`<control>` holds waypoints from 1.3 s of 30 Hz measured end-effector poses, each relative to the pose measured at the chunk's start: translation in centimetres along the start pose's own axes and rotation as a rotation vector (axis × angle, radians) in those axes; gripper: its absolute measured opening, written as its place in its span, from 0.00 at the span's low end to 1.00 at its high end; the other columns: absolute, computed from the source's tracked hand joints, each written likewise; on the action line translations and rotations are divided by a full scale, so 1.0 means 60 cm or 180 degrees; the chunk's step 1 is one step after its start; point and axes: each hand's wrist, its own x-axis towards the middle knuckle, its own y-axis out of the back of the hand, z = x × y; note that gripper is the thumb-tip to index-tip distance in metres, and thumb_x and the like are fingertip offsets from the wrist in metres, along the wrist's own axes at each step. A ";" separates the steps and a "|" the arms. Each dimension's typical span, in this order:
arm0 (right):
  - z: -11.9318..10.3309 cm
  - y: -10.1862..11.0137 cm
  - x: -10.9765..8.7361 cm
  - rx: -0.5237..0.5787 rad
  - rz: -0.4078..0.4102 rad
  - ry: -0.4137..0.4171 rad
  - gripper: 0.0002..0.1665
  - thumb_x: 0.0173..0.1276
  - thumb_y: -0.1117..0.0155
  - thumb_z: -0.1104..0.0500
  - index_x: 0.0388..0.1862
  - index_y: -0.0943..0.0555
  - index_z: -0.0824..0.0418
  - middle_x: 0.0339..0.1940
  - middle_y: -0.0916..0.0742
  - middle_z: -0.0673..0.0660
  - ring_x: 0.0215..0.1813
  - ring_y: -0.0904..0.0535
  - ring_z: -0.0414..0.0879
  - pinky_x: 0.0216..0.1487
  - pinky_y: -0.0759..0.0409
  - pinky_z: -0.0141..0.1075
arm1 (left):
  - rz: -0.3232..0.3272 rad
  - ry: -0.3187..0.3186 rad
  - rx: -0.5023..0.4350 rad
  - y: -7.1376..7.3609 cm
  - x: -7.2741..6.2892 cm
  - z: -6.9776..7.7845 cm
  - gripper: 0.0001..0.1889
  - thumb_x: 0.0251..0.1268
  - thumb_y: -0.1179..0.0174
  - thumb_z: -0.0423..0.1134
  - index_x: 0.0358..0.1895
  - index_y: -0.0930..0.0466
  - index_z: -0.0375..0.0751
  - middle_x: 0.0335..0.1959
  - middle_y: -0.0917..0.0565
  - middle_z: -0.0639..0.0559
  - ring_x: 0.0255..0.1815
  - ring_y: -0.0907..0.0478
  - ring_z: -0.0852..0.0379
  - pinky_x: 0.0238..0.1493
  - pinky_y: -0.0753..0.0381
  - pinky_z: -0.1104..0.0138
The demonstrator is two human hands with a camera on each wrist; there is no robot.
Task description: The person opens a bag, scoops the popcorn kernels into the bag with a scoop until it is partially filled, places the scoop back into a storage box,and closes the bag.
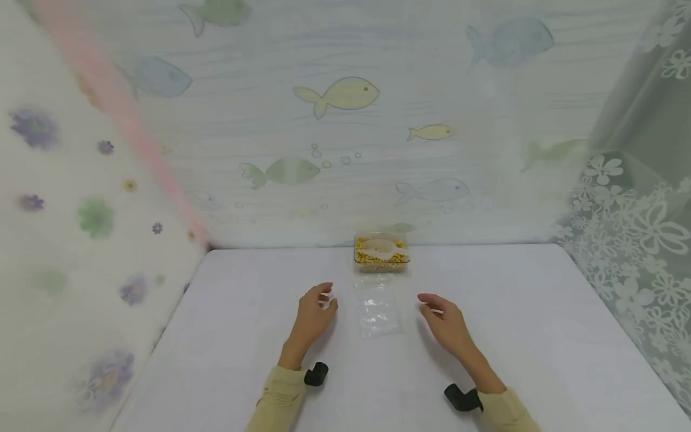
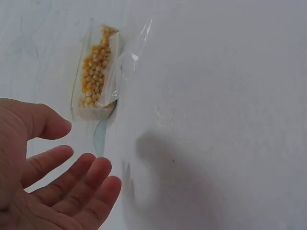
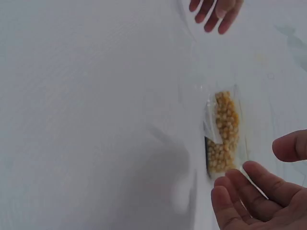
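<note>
A clear plastic bag [image 1: 379, 315] lies flat on the white table between my hands. Just behind it stands a clear box [image 1: 384, 267] of yellow corn kernels [image 2: 95, 72], with a pale scoop [image 1: 379, 246] lying on top of them. To the left of the bag, my left hand [image 1: 315, 315] hovers over the table with loosely bent fingers and nothing in them. On the bag's other side is my right hand [image 1: 447, 327], likewise relaxed and holding nothing. In both wrist views the near wall of the box is partly covered by the bag's shiny film.
Behind the white table [image 1: 486, 288] rises a pale wall covering [image 1: 351, 144] printed with fish. A flowered panel [image 1: 81, 240] borders the left side, and a lace curtain [image 1: 637, 252] hangs at the right. Each wrist carries a small black camera mount [image 1: 317, 374].
</note>
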 end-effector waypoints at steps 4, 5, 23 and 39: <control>-0.004 -0.010 0.016 0.0035 -0.0133 -0.0065 0.18 0.78 0.44 0.63 0.61 0.20 0.70 0.58 0.14 0.65 0.60 0.19 0.57 0.62 0.20 0.48 | -0.0084 0.0273 -0.0304 -0.005 0.013 0.000 0.19 0.66 0.40 0.30 0.58 0.20 0.28 0.50 0.15 0.37 0.48 0.15 0.44 0.51 0.15 0.54; -0.003 -0.013 0.022 0.0042 -0.0148 -0.0080 0.18 0.78 0.45 0.63 0.60 0.20 0.70 0.58 0.14 0.65 0.60 0.19 0.56 0.60 0.19 0.45 | -0.0094 0.0332 -0.0320 -0.006 0.016 -0.001 0.18 0.66 0.41 0.30 0.58 0.19 0.29 0.49 0.14 0.38 0.48 0.15 0.44 0.51 0.15 0.54; -0.012 -0.057 0.105 0.0579 -0.0209 -0.0362 0.26 0.76 0.43 0.64 0.68 0.29 0.76 0.61 0.19 0.73 0.57 0.17 0.59 0.54 0.15 0.38 | -0.0144 0.0919 -0.0873 -0.042 0.074 -0.003 0.15 0.63 0.40 0.28 0.51 0.17 0.25 0.40 0.12 0.37 0.35 0.15 0.58 0.38 0.14 0.68; -0.008 -0.078 0.136 0.0498 -0.0302 -0.0364 0.25 0.72 0.38 0.63 0.62 0.24 0.78 0.52 0.15 0.71 0.48 0.16 0.49 0.46 0.16 0.32 | 0.0049 0.0784 -0.0769 -0.080 0.091 0.012 0.13 0.56 0.34 0.28 0.45 0.14 0.27 0.35 0.12 0.40 0.34 0.16 0.57 0.34 0.17 0.70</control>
